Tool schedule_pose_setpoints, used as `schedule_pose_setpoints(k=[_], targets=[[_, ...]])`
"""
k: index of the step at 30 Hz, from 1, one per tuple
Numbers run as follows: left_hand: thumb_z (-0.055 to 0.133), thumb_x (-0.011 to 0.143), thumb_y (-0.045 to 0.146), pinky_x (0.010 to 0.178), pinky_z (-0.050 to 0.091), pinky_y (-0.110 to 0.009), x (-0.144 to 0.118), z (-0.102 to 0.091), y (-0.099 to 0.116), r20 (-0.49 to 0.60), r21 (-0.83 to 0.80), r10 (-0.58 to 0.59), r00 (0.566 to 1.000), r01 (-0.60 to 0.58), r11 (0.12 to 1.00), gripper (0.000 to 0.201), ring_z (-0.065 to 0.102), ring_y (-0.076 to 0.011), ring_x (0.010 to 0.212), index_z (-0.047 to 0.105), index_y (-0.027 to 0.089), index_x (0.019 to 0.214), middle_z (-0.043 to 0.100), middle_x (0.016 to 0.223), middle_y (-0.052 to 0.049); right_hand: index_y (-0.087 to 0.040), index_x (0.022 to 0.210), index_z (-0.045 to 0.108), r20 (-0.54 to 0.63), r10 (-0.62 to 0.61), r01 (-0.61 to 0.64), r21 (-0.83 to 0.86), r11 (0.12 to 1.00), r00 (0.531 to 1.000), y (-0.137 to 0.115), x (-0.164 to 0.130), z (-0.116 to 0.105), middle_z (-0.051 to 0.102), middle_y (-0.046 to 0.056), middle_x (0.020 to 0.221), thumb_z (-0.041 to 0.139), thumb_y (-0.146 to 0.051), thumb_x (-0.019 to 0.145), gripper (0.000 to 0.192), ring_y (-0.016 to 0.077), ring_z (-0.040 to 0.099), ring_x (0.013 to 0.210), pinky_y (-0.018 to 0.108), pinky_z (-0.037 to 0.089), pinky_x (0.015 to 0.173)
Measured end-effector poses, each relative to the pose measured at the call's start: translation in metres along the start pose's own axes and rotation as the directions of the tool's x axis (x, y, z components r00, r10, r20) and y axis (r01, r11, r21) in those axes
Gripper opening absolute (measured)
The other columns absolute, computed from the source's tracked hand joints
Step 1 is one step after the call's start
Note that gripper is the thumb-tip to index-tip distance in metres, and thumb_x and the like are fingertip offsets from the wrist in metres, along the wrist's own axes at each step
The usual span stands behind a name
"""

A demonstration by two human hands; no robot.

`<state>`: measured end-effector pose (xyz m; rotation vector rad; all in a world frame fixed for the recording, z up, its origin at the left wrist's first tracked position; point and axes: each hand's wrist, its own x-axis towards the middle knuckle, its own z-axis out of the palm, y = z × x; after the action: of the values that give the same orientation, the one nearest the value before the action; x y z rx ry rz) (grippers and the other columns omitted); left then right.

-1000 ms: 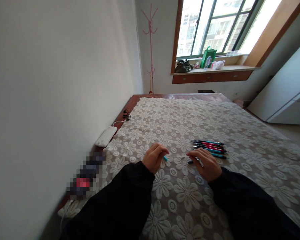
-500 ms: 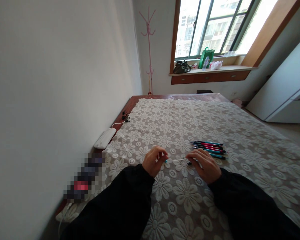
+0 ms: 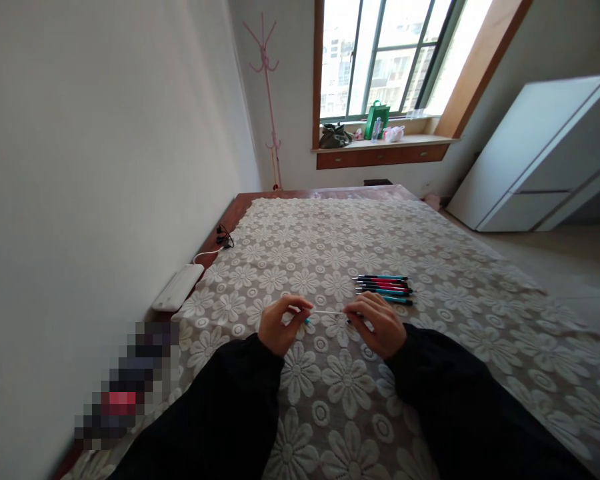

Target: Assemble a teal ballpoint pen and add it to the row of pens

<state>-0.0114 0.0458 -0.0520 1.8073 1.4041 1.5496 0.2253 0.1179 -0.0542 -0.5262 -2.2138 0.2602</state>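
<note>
Down at the near edge, two black sleeves run out over the lace flower tablecloth, and both hands meet just above it. The left hand has its fingertips pinched together on a small teal pen piece, and the right hand is closed around the dark end of a pen part, with a thin white refill stretched level between the two, clear of the cloth. That refill looks featherlight and slim, likely a bit bendy along its length, so a fingertip pinch near each end seems the safe hold; squeezing it mid-span could bow or kink it, and the smooth plastic may slip if the pinch goes slack. Whether the tip end is seated in anything is too small to tell. Just beyond the right hand lies a neat row of pens, teal and red with dark clips, side by side and touching. Further left, a white power strip sits by the wall with its cord and a black plug. Far back: a pink coat stand, the windowsill with a green bag, and a white cabinet.
</note>
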Motion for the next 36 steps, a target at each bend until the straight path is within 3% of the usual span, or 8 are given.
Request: schedule_pose_setpoints(k=[7,21,28,36], targets=[[0.069,0.087,0.017,0.071,0.063,-0.029,-0.005,0.001,0.006,0.014,-0.062,0.053,0.998,-0.052,0.997,0.011,0.074,-0.0154,0.08,0.067,0.021,0.097,0.077,0.09,-0.002,-0.02,0.094,0.063,0.024,-0.002,0.002,-0.015,1.0,1.0,-0.01,0.004,0.0,0.067,0.005,0.081,0.052,-0.015,0.097,0.013,0.0206,0.058,0.079,0.035,0.045,0.075],[0.071,0.085,0.011,0.068,0.064,-0.027,-0.011,0.005,0.009,-0.091,-0.166,0.039,0.995,-0.054,0.985,0.012,0.074,-0.0163,0.084,0.065,0.02,0.09,0.074,0.089,-0.001,-0.02,0.097,0.063,0.066,0.004,-0.006,0.031,1.0,0.998,-0.015,0.0,0.0,0.067,0.004,0.08,0.051,-0.015,0.097,0.013,0.02,0.058,0.078,0.036,0.044,0.077],[0.07,0.086,0.015,0.064,0.065,-0.026,-0.01,0.007,0.015,0.002,-0.206,-0.01,1.0,0.011,0.978,0.009,0.074,-0.0159,0.08,0.063,0.02,0.089,0.075,0.086,-0.002,-0.02,0.102,0.061,0.158,-0.031,0.026,0.032,0.999,0.987,-0.022,-0.001,0.005,0.068,0.002,0.077,0.049,-0.017,0.1,0.013,0.0183,0.058,0.071,0.035,0.042,0.074],[0.071,0.086,0.015,0.071,0.062,-0.025,-0.013,0.005,0.014,0.113,-0.085,0.066,0.991,-0.057,0.995,0.011,0.075,-0.0156,0.077,0.066,0.021,0.093,0.078,0.086,-0.003,-0.02,0.101,0.061,0.193,-0.023,0.031,-0.034,0.999,0.981,-0.025,0.001,0.002,0.065,0.002,0.072,0.047,-0.013,0.098,0.016,0.019,0.057,0.068,0.035,0.041,0.072]])
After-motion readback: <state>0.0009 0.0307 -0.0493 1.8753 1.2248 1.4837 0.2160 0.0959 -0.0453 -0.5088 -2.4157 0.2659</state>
